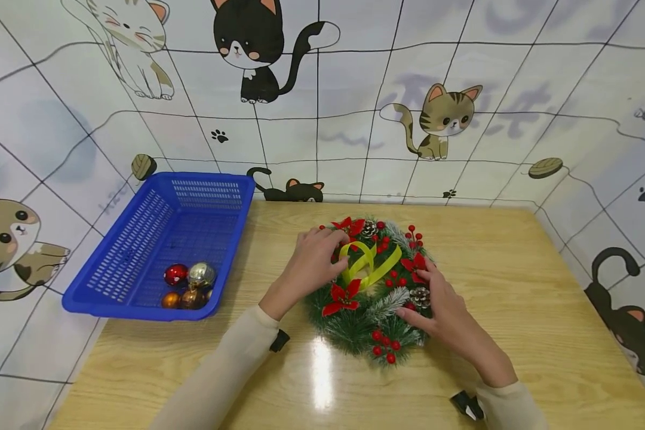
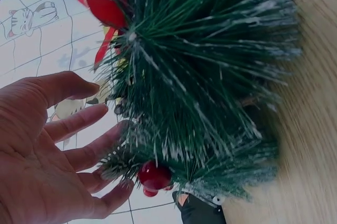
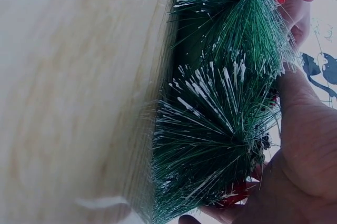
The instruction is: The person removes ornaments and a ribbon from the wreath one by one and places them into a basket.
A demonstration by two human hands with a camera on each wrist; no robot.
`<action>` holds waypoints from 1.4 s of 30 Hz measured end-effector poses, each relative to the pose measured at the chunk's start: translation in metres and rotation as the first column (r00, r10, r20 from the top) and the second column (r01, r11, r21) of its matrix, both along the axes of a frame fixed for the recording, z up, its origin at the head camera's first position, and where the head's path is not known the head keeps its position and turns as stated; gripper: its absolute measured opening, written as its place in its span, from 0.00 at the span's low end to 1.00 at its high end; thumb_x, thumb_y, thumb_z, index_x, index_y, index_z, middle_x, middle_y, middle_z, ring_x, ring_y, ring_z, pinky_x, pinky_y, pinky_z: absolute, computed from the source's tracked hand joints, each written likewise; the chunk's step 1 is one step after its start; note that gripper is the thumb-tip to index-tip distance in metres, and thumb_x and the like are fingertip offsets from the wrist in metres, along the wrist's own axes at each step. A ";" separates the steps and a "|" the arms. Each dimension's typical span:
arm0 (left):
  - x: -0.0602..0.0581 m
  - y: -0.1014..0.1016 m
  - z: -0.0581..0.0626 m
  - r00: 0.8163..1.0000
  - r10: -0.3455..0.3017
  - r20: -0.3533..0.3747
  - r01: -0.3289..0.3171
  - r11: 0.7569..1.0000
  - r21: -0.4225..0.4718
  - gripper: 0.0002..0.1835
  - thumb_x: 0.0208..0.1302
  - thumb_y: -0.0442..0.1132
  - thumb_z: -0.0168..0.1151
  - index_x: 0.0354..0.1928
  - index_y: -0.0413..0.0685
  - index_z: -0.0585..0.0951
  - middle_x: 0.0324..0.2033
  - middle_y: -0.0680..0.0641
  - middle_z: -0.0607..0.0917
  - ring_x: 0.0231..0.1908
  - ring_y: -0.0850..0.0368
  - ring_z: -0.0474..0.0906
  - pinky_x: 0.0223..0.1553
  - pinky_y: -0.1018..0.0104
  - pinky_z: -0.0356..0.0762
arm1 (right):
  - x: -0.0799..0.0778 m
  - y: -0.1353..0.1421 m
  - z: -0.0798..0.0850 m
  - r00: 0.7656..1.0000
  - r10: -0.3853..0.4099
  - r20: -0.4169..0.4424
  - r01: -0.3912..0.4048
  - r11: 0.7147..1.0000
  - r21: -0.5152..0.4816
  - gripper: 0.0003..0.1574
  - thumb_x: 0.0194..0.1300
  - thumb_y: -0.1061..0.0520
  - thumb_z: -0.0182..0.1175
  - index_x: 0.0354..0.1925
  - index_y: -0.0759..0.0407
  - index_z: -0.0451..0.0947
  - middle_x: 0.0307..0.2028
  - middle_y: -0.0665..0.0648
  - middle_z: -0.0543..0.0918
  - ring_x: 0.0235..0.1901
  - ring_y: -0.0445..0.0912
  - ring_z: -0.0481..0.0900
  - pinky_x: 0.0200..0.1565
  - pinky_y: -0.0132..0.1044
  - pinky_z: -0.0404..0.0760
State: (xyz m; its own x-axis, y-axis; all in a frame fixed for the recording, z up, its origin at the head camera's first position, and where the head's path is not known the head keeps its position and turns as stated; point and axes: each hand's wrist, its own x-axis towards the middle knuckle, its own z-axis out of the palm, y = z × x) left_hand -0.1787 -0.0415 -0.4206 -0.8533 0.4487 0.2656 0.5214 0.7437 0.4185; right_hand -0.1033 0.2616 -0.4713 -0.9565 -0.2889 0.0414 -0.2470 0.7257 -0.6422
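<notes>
A green Christmas wreath [image 1: 349,334] with frosted needles, red poinsettias, berries and pine cones lies on the table. Loops of yellow ribbon [image 1: 378,272] lie over its centre. My left hand [image 1: 314,260] is over the wreath's upper left side, its fingers loosely bent. In the left wrist view the fingers of the left hand [image 2: 47,150] are spread, and some tips are hidden by needles. On the wreath's right side, my right hand [image 1: 451,304] holds the edge, thumb on top near a pine cone [image 1: 420,297] and fingers by a red poinsettia [image 1: 416,266].
A blue plastic basket [image 1: 231,239] stands at the left of the wooden table [image 1: 516,286]. Several baubles, among them a red bauble [image 1: 175,275] and a silver bauble [image 1: 201,274], lie in its near right corner. A cat-patterned backdrop [image 1: 349,137] rises behind and at both sides.
</notes>
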 end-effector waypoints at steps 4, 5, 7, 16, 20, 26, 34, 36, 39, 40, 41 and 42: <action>-0.004 0.004 -0.002 1.000 -0.001 -0.010 0.001 0.999 -0.039 0.15 0.74 0.40 0.72 0.59 0.48 0.87 0.50 0.45 0.90 0.46 0.42 0.78 0.52 0.38 0.70 | -0.002 0.000 0.000 1.000 0.003 -0.008 -0.003 1.000 0.006 0.61 0.73 0.40 0.73 0.82 0.71 0.54 0.86 0.69 0.44 0.79 0.76 0.52 0.66 0.83 0.58; -0.005 0.005 -0.003 1.000 0.003 -0.006 -0.003 0.999 -0.049 0.15 0.75 0.41 0.72 0.59 0.49 0.87 0.50 0.45 0.90 0.46 0.43 0.78 0.52 0.39 0.70 | -0.002 0.000 0.000 1.000 0.004 -0.010 -0.003 1.000 0.008 0.61 0.72 0.40 0.74 0.82 0.71 0.54 0.86 0.69 0.44 0.79 0.76 0.52 0.66 0.82 0.58; -0.007 0.006 -0.003 1.000 0.010 0.004 -0.010 0.998 -0.061 0.16 0.75 0.43 0.73 0.60 0.49 0.86 0.51 0.45 0.90 0.46 0.43 0.78 0.52 0.40 0.70 | -0.003 0.000 -0.001 1.000 0.003 -0.009 -0.003 1.000 0.008 0.61 0.72 0.40 0.74 0.82 0.71 0.54 0.86 0.69 0.44 0.79 0.75 0.51 0.66 0.83 0.57; -0.011 0.009 -0.005 1.000 0.026 0.014 -0.025 0.996 -0.083 0.15 0.74 0.44 0.74 0.59 0.51 0.88 0.48 0.47 0.90 0.47 0.42 0.79 0.52 0.39 0.72 | -0.003 -0.001 -0.002 1.000 0.005 -0.015 -0.005 1.000 0.002 0.61 0.72 0.41 0.74 0.81 0.72 0.53 0.86 0.69 0.45 0.80 0.74 0.50 0.66 0.83 0.56; -0.014 0.011 -0.007 0.999 0.037 0.007 -0.036 0.995 -0.093 0.15 0.74 0.44 0.73 0.59 0.52 0.88 0.50 0.48 0.90 0.49 0.43 0.80 0.53 0.38 0.73 | -0.002 -0.001 -0.001 1.000 -0.003 0.002 0.002 1.000 0.004 0.62 0.73 0.39 0.73 0.81 0.71 0.53 0.86 0.68 0.43 0.81 0.74 0.49 0.65 0.85 0.54; -0.018 0.016 -0.012 1.000 0.031 0.001 -0.031 0.996 -0.078 0.13 0.74 0.40 0.71 0.57 0.52 0.88 0.37 0.53 0.89 0.41 0.46 0.79 0.48 0.41 0.72 | -0.002 0.002 0.000 1.000 -0.014 0.026 0.013 1.000 0.013 0.64 0.73 0.37 0.72 0.82 0.71 0.52 0.87 0.66 0.42 0.81 0.73 0.48 0.66 0.84 0.53; -0.018 0.012 -0.012 1.000 0.007 0.007 -0.006 0.998 -0.065 0.20 0.68 0.25 0.59 0.54 0.51 0.90 0.17 0.57 0.73 0.26 0.55 0.60 0.38 0.52 0.54 | -0.003 0.001 0.000 0.999 -0.017 0.032 0.017 1.000 0.008 0.69 0.73 0.36 0.72 0.85 0.69 0.44 0.86 0.68 0.46 0.80 0.75 0.50 0.67 0.83 0.55; -0.017 0.013 -0.012 1.000 0.013 0.027 -0.011 0.998 -0.066 0.19 0.68 0.25 0.59 0.53 0.49 0.91 0.19 0.57 0.75 0.27 0.53 0.65 0.39 0.52 0.57 | -0.004 0.002 0.002 0.999 -0.018 0.027 0.018 1.000 0.009 0.69 0.73 0.36 0.72 0.86 0.69 0.44 0.86 0.69 0.47 0.79 0.75 0.51 0.66 0.83 0.56; -0.016 0.014 -0.013 0.998 0.022 0.055 -0.018 0.998 -0.065 0.16 0.69 0.25 0.60 0.51 0.45 0.90 0.22 0.56 0.78 0.32 0.52 0.71 0.42 0.50 0.61 | -0.004 0.002 0.002 1.000 -0.017 0.017 0.017 1.000 0.007 0.69 0.72 0.37 0.73 0.86 0.69 0.44 0.85 0.70 0.49 0.79 0.75 0.52 0.66 0.82 0.57; -0.016 0.014 -0.014 0.998 0.025 0.057 -0.021 0.998 -0.065 0.15 0.70 0.26 0.60 0.50 0.44 0.91 0.23 0.56 0.79 0.32 0.52 0.73 0.43 0.50 0.62 | -0.004 0.002 0.002 1.000 -0.016 0.012 0.016 1.000 0.009 0.69 0.72 0.37 0.73 0.85 0.69 0.45 0.85 0.70 0.49 0.79 0.75 0.52 0.66 0.83 0.58; -0.015 0.014 -0.014 0.998 0.026 0.055 -0.023 0.998 -0.064 0.15 0.70 0.26 0.60 0.49 0.44 0.91 0.24 0.55 0.81 0.32 0.52 0.74 0.43 0.50 0.62 | -0.004 0.002 0.001 1.000 -0.015 0.008 0.014 1.000 0.009 0.69 0.72 0.37 0.73 0.85 0.69 0.45 0.85 0.70 0.49 0.79 0.75 0.53 0.66 0.83 0.58; -0.015 0.013 -0.014 0.998 0.028 0.049 -0.025 0.998 -0.062 0.14 0.70 0.26 0.60 0.48 0.44 0.91 0.25 0.54 0.82 0.32 0.52 0.74 0.42 0.50 0.62 | -0.004 0.001 0.001 1.000 -0.012 0.004 0.012 1.000 0.009 0.68 0.72 0.37 0.73 0.85 0.70 0.47 0.85 0.70 0.49 0.79 0.75 0.53 0.65 0.84 0.58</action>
